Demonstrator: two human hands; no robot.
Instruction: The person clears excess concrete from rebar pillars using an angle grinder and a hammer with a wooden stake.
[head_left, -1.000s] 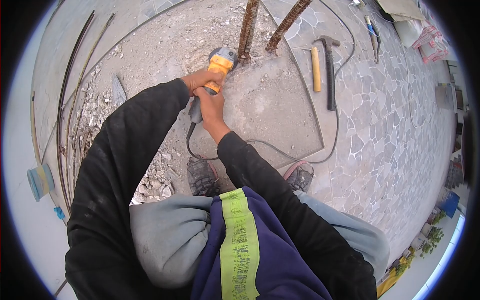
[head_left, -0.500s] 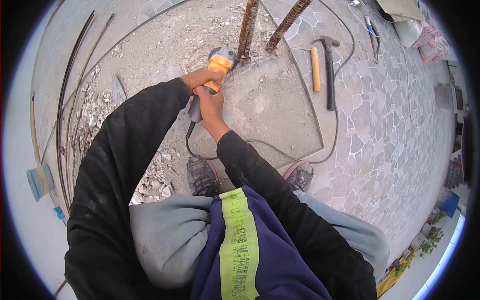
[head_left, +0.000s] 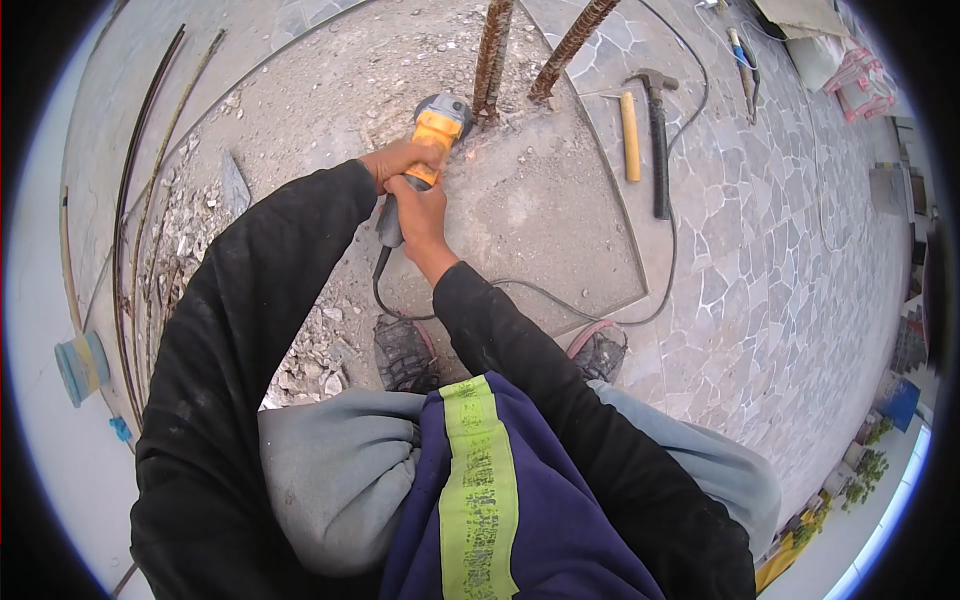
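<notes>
A yellow and grey angle grinder [head_left: 437, 128] is held in both hands, its head beside the base of a rusty steel bar [head_left: 490, 65]. My left hand [head_left: 402, 160] is wrapped round the yellow body. Just below it, my right hand [head_left: 421, 212] grips the dark rear part of the tool. The grinder's disc is mostly hidden by the head. A second rusty bar [head_left: 572, 50] slants up from the concrete [head_left: 530, 220] to the right.
A hammer [head_left: 659, 150] and a yellow-handled tool [head_left: 630, 137] lie at the right. The black cable [head_left: 540, 290] curves past my shoes [head_left: 405, 352]. Rubble [head_left: 310, 350] and long bars [head_left: 125, 200] lie at the left, near a blue bucket [head_left: 80, 368].
The grinder and both hands stay almost in place. A faint orange glow now shows just right of the grinder's body.
</notes>
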